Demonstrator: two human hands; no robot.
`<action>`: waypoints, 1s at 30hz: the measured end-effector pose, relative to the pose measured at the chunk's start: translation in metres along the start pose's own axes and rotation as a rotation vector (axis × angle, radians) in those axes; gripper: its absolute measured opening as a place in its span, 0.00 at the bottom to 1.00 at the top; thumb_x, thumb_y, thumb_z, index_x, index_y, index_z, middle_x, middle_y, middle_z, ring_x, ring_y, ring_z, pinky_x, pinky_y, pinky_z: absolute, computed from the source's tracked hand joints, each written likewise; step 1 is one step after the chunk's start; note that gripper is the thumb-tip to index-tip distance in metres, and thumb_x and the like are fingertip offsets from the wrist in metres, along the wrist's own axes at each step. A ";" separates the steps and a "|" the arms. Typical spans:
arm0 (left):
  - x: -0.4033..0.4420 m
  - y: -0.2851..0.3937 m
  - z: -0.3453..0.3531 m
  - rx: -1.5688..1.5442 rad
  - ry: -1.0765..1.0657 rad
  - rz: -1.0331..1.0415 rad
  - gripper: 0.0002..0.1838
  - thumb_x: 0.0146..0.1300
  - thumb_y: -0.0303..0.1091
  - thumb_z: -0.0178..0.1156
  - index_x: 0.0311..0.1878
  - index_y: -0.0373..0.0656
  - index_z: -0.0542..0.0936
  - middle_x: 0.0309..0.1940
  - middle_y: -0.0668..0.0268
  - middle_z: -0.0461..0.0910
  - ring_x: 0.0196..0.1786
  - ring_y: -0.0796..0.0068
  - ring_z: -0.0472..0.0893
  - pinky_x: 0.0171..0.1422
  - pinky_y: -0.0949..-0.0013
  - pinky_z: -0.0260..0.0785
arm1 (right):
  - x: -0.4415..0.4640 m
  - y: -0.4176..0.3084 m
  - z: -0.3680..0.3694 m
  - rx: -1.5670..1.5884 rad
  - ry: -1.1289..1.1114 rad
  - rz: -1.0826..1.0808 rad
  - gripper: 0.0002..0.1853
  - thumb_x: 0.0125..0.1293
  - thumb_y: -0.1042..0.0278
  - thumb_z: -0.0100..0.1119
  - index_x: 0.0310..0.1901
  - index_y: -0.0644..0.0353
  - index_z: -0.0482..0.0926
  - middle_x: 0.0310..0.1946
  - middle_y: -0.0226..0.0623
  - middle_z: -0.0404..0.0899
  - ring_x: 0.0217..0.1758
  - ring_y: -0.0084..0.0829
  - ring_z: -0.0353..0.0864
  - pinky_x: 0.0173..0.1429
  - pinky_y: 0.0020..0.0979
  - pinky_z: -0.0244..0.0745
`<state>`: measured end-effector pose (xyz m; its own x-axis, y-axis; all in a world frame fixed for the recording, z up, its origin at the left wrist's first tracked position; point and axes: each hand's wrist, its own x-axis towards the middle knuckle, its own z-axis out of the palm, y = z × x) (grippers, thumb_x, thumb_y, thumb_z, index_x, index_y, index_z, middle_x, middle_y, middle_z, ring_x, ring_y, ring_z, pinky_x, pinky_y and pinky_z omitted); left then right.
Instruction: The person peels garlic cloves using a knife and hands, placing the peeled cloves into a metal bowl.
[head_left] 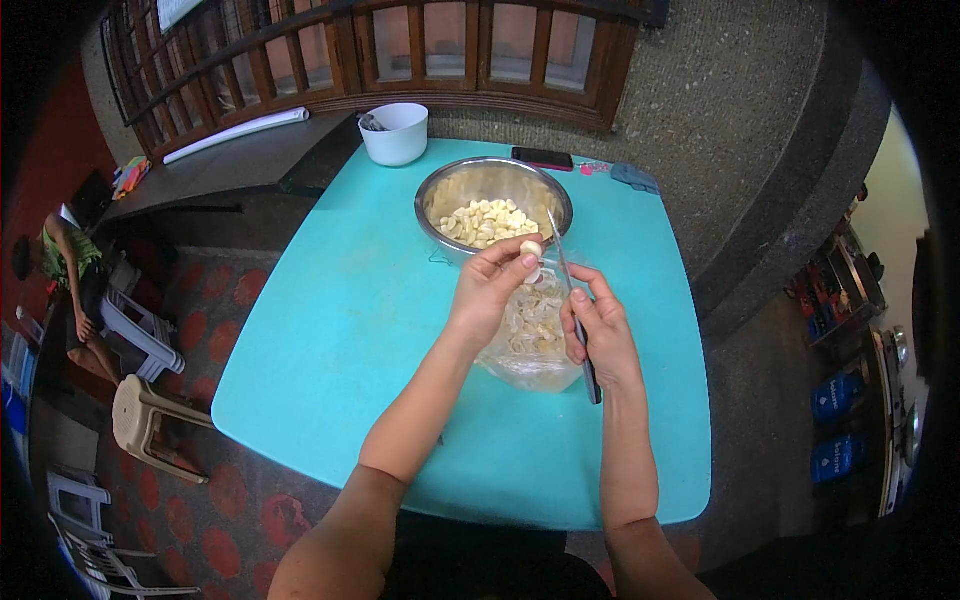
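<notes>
Between the thumb and fingertips of my left hand (490, 290) is a small pale rounded food piece (531, 248); its exact kind I cannot tell. My right hand (607, 338) is wrapped around the dark handle of a knife (592, 378), whose narrow blade points up and away, close to that piece. Just beyond my hands stands a steel bowl (500, 172) with many similar cream-coloured pieces (487, 222) in it. Below my hands lies a clear plastic bag (535, 372) holding pale scraps that look like peelings, partly hidden by my fingers.
A turquoise table (310, 340) carries everything. Along its far edge are a white bowl (397, 142) with something dark inside, a phone (542, 158) and a grey-blue cloth (634, 178). To the left, a person (68, 260) sits near a beige stool (140, 415).
</notes>
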<state>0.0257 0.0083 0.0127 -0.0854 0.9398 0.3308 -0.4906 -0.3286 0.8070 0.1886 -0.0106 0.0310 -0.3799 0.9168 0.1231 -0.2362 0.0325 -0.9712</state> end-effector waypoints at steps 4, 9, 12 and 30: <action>-0.001 0.005 -0.001 0.007 -0.038 -0.017 0.15 0.60 0.25 0.61 0.51 0.36 0.77 0.42 0.65 0.81 0.42 0.76 0.80 0.48 0.73 0.73 | -0.003 -0.006 0.005 -0.047 0.019 0.016 0.19 0.73 0.65 0.44 0.63 0.57 0.64 0.19 0.24 0.65 0.13 0.12 0.58 0.16 0.17 0.55; -0.001 0.009 -0.004 0.118 -0.095 0.049 0.11 0.57 0.22 0.64 0.43 0.36 0.78 0.39 0.65 0.80 0.41 0.80 0.79 0.47 0.75 0.73 | -0.010 -0.016 0.011 -0.062 -0.054 0.010 0.21 0.73 0.66 0.41 0.66 0.54 0.61 0.19 0.23 0.64 0.13 0.12 0.57 0.16 0.17 0.55; 0.000 0.010 -0.005 0.173 -0.116 0.093 0.10 0.56 0.21 0.65 0.41 0.37 0.78 0.39 0.66 0.80 0.41 0.82 0.78 0.47 0.77 0.72 | -0.011 -0.018 0.012 -0.074 -0.082 0.016 0.21 0.73 0.66 0.40 0.67 0.53 0.61 0.19 0.23 0.63 0.13 0.12 0.56 0.16 0.17 0.54; -0.003 0.014 -0.005 0.152 -0.146 0.013 0.09 0.56 0.23 0.65 0.40 0.36 0.79 0.37 0.65 0.81 0.40 0.80 0.80 0.47 0.76 0.74 | -0.008 -0.013 0.004 -0.092 -0.091 0.008 0.20 0.73 0.64 0.42 0.65 0.52 0.65 0.19 0.23 0.64 0.14 0.12 0.58 0.17 0.16 0.55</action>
<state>0.0151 0.0017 0.0203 0.0409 0.9156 0.3999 -0.3531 -0.3612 0.8631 0.1910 -0.0198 0.0435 -0.4621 0.8774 0.1292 -0.1510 0.0657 -0.9863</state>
